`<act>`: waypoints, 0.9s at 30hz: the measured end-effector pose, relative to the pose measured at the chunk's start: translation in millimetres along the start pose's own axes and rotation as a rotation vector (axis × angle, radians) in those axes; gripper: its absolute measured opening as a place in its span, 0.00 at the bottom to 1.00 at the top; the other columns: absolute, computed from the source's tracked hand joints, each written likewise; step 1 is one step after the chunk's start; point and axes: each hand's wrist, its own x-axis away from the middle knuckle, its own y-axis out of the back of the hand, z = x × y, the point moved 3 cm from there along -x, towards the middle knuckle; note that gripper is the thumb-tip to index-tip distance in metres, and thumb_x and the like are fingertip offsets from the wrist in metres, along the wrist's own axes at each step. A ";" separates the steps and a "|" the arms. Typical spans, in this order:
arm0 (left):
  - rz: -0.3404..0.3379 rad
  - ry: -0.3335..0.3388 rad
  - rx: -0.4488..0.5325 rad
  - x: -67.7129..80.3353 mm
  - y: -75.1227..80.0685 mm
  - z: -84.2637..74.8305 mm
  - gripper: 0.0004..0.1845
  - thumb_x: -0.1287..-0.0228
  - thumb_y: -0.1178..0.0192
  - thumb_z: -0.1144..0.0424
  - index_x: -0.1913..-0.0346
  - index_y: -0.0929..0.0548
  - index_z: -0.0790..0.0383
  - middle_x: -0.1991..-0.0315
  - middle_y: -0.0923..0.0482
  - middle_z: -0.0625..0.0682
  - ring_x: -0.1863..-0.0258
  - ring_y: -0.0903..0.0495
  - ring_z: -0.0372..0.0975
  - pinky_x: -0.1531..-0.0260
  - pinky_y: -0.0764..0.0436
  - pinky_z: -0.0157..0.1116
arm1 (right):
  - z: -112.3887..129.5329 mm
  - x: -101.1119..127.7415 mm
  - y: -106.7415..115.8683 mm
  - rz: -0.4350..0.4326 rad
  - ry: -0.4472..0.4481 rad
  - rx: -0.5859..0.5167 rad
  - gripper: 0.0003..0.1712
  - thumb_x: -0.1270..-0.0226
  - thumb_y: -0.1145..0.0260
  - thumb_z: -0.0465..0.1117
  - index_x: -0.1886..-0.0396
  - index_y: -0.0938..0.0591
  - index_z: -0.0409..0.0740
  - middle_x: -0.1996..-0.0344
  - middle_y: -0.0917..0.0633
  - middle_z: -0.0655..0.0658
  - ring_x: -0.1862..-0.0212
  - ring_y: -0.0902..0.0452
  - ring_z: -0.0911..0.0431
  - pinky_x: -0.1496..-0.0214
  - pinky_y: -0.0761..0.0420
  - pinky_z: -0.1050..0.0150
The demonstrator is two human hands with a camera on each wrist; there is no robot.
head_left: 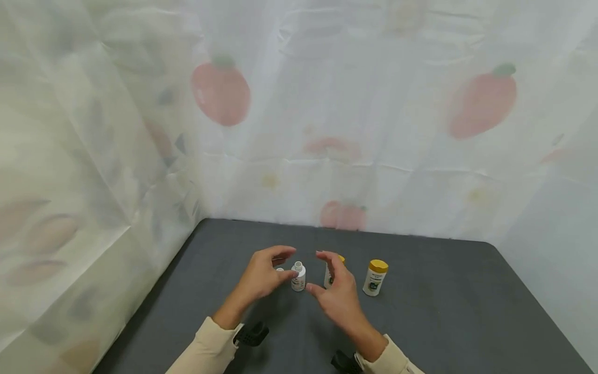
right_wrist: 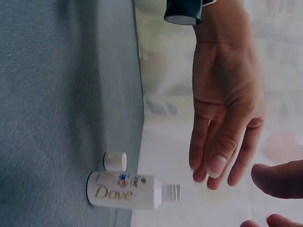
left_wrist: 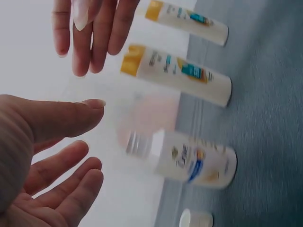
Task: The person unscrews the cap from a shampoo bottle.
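Over the dark grey table (head_left: pixel 420 322), toward its far edge, both of my hands hover with nothing in them. Left hand (head_left: pixel 263 275): fingers loosely spread and slightly bent, thumb tip very near the small white Dove bottle (head_left: pixel 298 277), not clearly touching it. Left wrist view shows the palm open, the thumb (left_wrist: pixel 71 116) stretched toward the bottle's threaded neck with a gap between. Right hand (head_left: pixel 337 293): fingers relaxed and apart, palm turned toward the left hand, empty, just right of the same bottle.

Dove bottle stands upright on the table between the two hands, neck bare, no cap on it. Right wrist view reads the gold lettering on its side (right_wrist: pixel 124 191). White cap (head_left: pixel 280 269) lies on the table just beside the bottle, on its left, partly behind my left fingers; seen apart from the bottle in the right wrist view (right_wrist: pixel 115 161).

Further right: a white bottle with yellow cap (head_left: pixel 333 272), mostly hidden behind my right fingers, upright. Beyond it, a second yellow-capped bottle (head_left: pixel 375 277), upright, standing clear of both hands. All three bottles form a rough row.

Cream sleeves (head_left: pixel 205 350) cover both forearms. Pale curtain with red fruit print (head_left: pixel 219 93) hangs behind and to the left of the table.
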 end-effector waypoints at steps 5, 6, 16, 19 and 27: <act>0.006 -0.036 0.048 2.6 -6.3 -11.3 0.26 0.42 0.22 0.66 0.39 0.14 0.56 0.41 0.14 0.55 0.40 0.14 0.52 0.40 0.15 0.49 | -2.5 4.1 9.5 0.004 -0.029 -0.038 0.37 0.42 0.23 0.25 0.33 0.24 0.45 0.33 0.19 0.41 0.25 0.28 0.42 0.24 0.29 0.41; 0.003 -0.042 0.057 3.2 -7.7 -12.8 0.26 0.42 0.22 0.66 0.39 0.15 0.56 0.41 0.14 0.55 0.41 0.14 0.51 0.41 0.15 0.49 | -2.8 4.7 11.2 0.005 -0.031 -0.039 0.37 0.42 0.23 0.25 0.33 0.24 0.45 0.33 0.19 0.41 0.25 0.28 0.42 0.24 0.29 0.40; 0.007 -0.149 0.125 1.5 -23.0 -30.0 0.26 0.40 0.24 0.66 0.37 0.16 0.57 0.39 0.15 0.56 0.39 0.14 0.50 0.40 0.15 0.44 | -6.4 7.4 26.9 -0.021 -0.039 -0.033 0.35 0.41 0.25 0.24 0.33 0.24 0.37 0.32 0.20 0.37 0.24 0.29 0.39 0.23 0.32 0.37; 0.018 -0.193 0.138 -0.4 -29.6 -34.0 0.27 0.40 0.24 0.67 0.37 0.16 0.59 0.39 0.15 0.57 0.39 0.15 0.51 0.40 0.15 0.44 | -11.0 8.1 30.4 -0.024 -0.070 -0.016 0.35 0.40 0.24 0.25 0.33 0.24 0.38 0.32 0.20 0.37 0.24 0.30 0.39 0.23 0.32 0.37; -0.001 -0.262 0.112 -9.4 -50.3 -40.6 0.25 0.39 0.24 0.66 0.39 0.15 0.61 0.40 0.15 0.58 0.39 0.15 0.52 0.39 0.16 0.49 | -23.3 8.3 35.8 -0.014 -0.124 0.004 0.36 0.40 0.23 0.29 0.32 0.26 0.38 0.31 0.21 0.37 0.23 0.31 0.38 0.23 0.32 0.38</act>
